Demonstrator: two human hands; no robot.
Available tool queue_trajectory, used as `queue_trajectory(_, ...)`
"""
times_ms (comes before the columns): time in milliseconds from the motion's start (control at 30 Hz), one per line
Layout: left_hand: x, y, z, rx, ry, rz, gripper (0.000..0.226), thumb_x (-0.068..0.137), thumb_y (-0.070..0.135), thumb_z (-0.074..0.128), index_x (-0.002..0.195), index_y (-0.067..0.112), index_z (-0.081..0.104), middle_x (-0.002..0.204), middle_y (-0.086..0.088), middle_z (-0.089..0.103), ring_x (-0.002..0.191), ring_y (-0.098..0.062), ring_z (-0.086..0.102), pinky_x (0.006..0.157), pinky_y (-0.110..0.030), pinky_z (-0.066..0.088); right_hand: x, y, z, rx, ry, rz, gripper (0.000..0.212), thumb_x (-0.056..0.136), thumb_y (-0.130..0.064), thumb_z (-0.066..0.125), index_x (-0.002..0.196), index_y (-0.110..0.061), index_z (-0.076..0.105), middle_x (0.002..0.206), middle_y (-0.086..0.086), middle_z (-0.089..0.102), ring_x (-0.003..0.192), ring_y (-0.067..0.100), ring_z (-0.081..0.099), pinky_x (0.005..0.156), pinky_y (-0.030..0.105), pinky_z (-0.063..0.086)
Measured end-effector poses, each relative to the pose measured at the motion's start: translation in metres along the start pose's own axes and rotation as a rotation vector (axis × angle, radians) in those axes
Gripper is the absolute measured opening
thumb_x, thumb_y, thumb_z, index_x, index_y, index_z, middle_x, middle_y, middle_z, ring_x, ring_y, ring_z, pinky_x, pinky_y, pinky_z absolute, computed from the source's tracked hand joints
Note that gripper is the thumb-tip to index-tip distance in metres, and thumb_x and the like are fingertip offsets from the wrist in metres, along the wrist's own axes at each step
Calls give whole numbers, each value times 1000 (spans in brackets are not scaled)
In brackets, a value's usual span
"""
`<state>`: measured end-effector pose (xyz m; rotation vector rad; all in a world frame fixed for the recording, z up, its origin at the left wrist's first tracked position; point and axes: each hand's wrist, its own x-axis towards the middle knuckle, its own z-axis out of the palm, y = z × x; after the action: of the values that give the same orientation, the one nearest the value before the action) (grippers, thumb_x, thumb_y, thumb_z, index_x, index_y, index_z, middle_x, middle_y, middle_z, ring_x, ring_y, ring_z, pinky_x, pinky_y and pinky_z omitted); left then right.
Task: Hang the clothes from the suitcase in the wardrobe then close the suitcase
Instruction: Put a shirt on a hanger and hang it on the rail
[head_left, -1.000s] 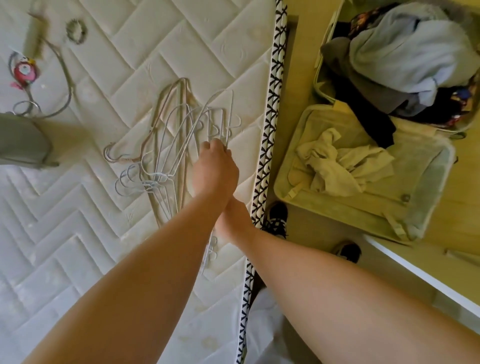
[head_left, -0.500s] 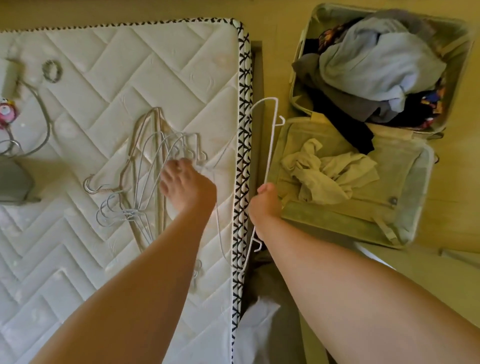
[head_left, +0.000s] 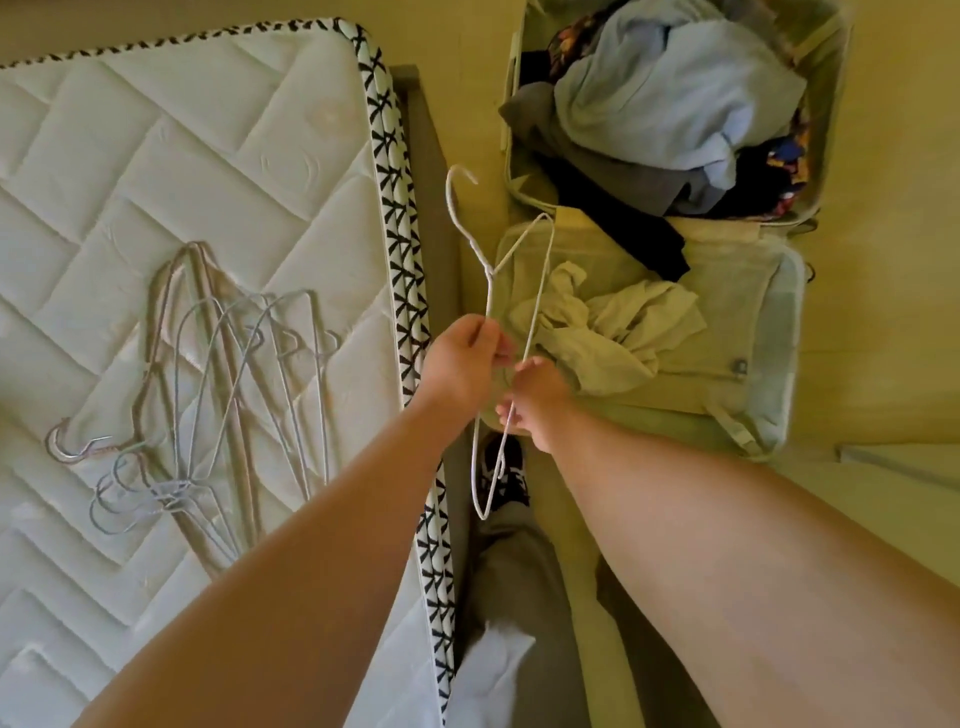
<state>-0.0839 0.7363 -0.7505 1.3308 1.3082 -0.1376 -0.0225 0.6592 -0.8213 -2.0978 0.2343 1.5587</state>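
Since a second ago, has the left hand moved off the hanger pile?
Yes. The left hand moved right, from the hanger pile across the mattress edge, and now holds the white hanger with the right hand.

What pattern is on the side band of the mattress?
The side band is white with black X-shaped crosses, seen in the head view.

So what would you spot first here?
A white hanger in the middle, held by both the left hand and right hand. To the right, an open suitcase on the floor is heaped with clothes. More hangers lie piled on the mattress at left.
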Motion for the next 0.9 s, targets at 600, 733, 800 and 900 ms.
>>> queue_trajectory(600, 135, -67, 97, -73, 70, 4, 39, 108, 33, 40, 75, 22, 57, 92, -13, 73, 91, -33, 71, 78, -31, 54, 238, 111, -50, -1379, -12, -141, 68, 100, -27, 41, 160, -37, 10, 166, 12, -17, 151, 43, -9, 118, 62, 10)
queue_trajectory(733, 133, -82, 94, -98, 91, 27, 37, 109, 30, 39, 79, 18, 57, 79, -3, 68, 75, -20, 68, 68, -19, 53, 249, 104, -50, -1221, 138, -161, 55, 103, -25, 37, 156, -17, 25, 164, 12, 11, 148, 40, 15, 116, 57, 23)
queue_trajectory(800, 124, -81, 90, -106, 76, 28, 35, 109, 29, 38, 83, 18, 57, 82, -4, 67, 73, -18, 65, 62, -17, 51, 239, 94, -57, -1100, 226, -224, 42, 99, -18, 45, 141, -11, 49, 146, 15, 42, 131, 37, 42, 105, 49, 40)
queue_trajectory(900, 107, -65, 83, -112, 55, -58, 32, 109, 32, 36, 93, 15, 58, 81, -4, 65, 63, -19, 59, 52, -26, 51, 208, 78, -80, -774, 371, -277, 26, 94, -9, 55, 119, -6, 59, 125, 16, 56, 108, 34, 59, 86, 39, 50)
